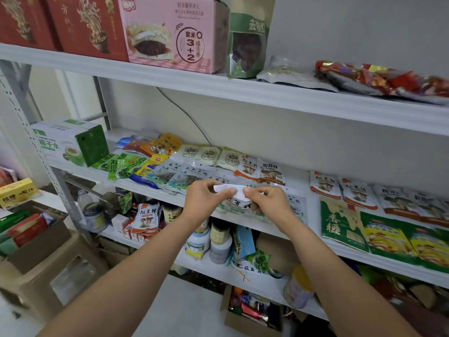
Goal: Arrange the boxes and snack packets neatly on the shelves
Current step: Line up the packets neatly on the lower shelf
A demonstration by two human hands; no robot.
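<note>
- Green box [70,144]: it stands at the left end of the middle shelf [297,178]. The cardboard looks stiff. If it holds drinks it is probably heavy, so take it with both hands on opposite sides.
- Seaweed packets [116,166]: these lie flat and overlapping, just beside the green box. The film looks thin and glossy, so they likely slide over one another under a light push.
- Left hand [206,198]: the thumb and fingers are closed in a pinch on the left part of the upper edge of the white packet [234,194].
- White packet: it is held in the air between both hands, over the front of the middle shelf and above a row of similar packets. It appears light, soft and easily creased. The film is probably slippery. The sealed upper edge is the firmest place to hold it; squeezing the middle may crush the contents.
- Right hand [269,203]: the thumb and fingers are clamped on the right part of the same upper edge, and the lower fingers curl behind the packet.
- Mushroom packets [325,184]: these lie flat in a row on the right part of the shelf. They appear light and flexible, so lift each one by its edges.
</note>
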